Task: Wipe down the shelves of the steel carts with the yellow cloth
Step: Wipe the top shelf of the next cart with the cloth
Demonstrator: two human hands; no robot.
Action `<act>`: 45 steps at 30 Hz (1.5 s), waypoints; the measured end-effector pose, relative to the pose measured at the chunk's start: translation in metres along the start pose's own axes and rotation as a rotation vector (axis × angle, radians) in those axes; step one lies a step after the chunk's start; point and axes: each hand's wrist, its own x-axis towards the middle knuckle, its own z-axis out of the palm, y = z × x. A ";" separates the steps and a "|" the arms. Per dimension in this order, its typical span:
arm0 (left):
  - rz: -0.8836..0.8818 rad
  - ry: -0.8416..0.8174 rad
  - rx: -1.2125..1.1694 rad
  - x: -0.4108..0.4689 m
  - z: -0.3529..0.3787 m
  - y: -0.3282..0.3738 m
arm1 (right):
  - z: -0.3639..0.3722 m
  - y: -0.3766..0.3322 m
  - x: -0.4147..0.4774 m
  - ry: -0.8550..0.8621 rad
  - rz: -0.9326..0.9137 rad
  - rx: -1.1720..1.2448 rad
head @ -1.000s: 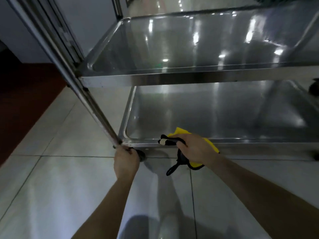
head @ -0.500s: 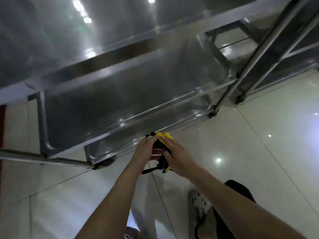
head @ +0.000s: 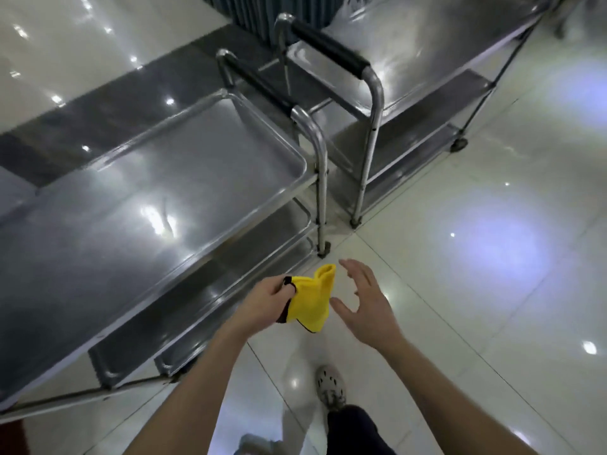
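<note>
While one yellow cloth (head: pixel 312 302) hangs over the floor (head: pixel 492 290), the left hand (head: pixel 267 305) grips it and the right hand (head: pixel 368 307) stays wide, just beside it. Two steel carts (head: pixel 147 192) stand near.

The left hand (head: pixel 266 302) grips the yellow cloth (head: pixel 312 302) above the tiled floor (head: pixel 476 307); the right hand (head: pixel 368 307) is spread just beside the cloth, apart from it. Two steel carts (head: pixel 138 205) (head: pixel 427 60) stand side by side, each with a black-sleeved handle (head: pixel 328 49).
</note>
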 end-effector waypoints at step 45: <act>0.188 0.464 0.295 0.455 -0.009 0.391 | -0.372 0.038 0.536 0.069 -0.063 -0.057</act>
